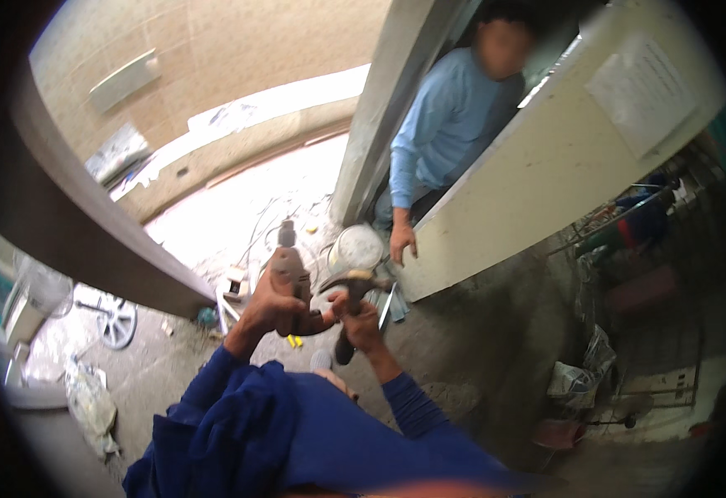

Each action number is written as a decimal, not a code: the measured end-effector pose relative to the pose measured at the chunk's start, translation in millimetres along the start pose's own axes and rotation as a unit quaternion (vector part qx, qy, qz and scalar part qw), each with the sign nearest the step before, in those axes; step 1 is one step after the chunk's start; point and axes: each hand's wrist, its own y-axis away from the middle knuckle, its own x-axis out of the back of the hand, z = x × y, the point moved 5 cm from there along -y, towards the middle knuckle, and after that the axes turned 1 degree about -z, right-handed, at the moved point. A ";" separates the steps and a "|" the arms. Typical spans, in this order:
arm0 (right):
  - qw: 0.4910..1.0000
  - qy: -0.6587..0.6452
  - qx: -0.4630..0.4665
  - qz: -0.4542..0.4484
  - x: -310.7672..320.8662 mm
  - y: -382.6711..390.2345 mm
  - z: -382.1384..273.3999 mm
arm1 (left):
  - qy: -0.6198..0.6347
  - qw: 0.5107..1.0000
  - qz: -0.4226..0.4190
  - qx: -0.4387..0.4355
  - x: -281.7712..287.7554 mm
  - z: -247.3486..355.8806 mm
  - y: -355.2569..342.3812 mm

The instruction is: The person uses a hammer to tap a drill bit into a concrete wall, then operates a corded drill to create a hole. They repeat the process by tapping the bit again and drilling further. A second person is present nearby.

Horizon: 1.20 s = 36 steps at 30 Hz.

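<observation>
My left hand [273, 305] is closed around a power drill [291, 270], held out in front of my body with its chuck pointing away from me. Just to its right, my right hand [361, 324] grips a claw hammer [352, 282] by the handle, the head uppermost. The two hands are close together, and parts of both handles are hidden by my fingers.
A co-worker [450, 116] in light blue stands in a doorway behind a pale panel [496, 216]. A white bucket [357, 247] sits at the threshold among cables and scraps. A dark post [72, 199] rises at left, a grey wheel [117, 322] beside it. Sacks and clutter lie on both sides.
</observation>
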 end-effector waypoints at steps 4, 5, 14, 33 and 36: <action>0.996 -0.073 0.017 -0.040 -13.8 -0.8 24.3 | 0.000 1.000 0.030 0.004 3.0 13.1 -3.9; 0.997 -0.060 0.005 -0.042 -16.0 0.8 26.1 | -0.007 1.000 0.026 0.011 3.8 13.0 -3.7; 0.995 0.092 0.009 0.037 -9.4 3.9 43.9 | -0.054 0.998 0.031 0.007 -0.6 13.4 -6.3; 0.911 0.334 0.236 0.045 -33.7 -12.3 -140.0 | -0.421 0.903 0.050 -0.072 4.7 2.5 -9.9; 0.923 0.283 0.258 0.042 -29.2 -12.7 -140.7 | -0.432 0.895 0.057 -0.097 7.4 9.1 -13.0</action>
